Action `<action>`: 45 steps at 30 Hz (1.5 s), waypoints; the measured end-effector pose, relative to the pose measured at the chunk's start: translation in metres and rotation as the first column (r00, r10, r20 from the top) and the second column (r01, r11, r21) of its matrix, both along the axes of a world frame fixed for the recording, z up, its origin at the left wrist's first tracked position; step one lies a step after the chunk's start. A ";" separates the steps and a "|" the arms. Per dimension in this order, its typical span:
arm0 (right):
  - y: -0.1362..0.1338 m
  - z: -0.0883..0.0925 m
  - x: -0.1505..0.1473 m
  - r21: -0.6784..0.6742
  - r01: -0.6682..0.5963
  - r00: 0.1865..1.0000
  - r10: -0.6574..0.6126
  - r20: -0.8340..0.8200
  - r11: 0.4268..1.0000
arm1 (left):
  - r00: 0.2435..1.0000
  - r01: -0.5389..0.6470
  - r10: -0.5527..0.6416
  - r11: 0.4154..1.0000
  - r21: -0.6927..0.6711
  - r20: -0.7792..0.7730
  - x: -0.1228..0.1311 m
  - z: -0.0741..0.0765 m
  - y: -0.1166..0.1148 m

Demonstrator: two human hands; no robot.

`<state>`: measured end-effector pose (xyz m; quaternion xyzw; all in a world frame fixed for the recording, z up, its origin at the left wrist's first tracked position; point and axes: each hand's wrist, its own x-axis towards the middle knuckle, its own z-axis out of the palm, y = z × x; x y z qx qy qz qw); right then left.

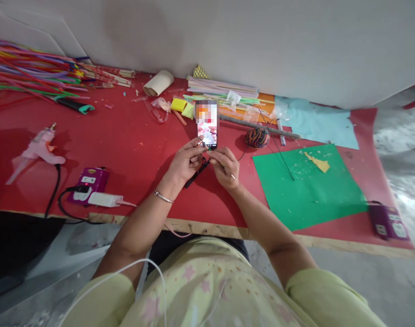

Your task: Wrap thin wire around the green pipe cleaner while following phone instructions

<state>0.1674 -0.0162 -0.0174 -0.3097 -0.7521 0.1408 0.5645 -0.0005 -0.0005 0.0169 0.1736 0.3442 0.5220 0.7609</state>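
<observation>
As left hand and right hand almost meet near the phone, each grip pinched tight, apparently on a thin pale stick, yarn ball at right.

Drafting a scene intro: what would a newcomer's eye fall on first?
Probably the lit phone mid-table, just beyond the left hand and right hand, which pinch a small greenish piece too tiny to identify. Next, the big green sheet on the right of the red tabletop, and the multicoloured bundle of strands at its far left.
</observation>
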 end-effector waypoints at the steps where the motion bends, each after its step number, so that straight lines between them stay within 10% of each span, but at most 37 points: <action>1: 0.000 0.001 0.002 -0.009 0.000 1.000 0.000 0.006 1.000 | 1.000 0.027 -0.027 1.000 -0.002 0.012 -0.002 0.000 0.000; 18: 0.002 0.032 0.027 -0.130 -0.099 0.987 0.114 0.112 0.987 | 0.993 0.102 -0.100 0.994 0.036 -0.067 -0.020 0.007 0.003; 45: -0.010 0.032 0.030 -0.177 -0.041 0.995 0.056 0.083 0.983 | 0.988 0.061 -0.041 0.989 0.137 -0.150 -0.006 0.006 -0.002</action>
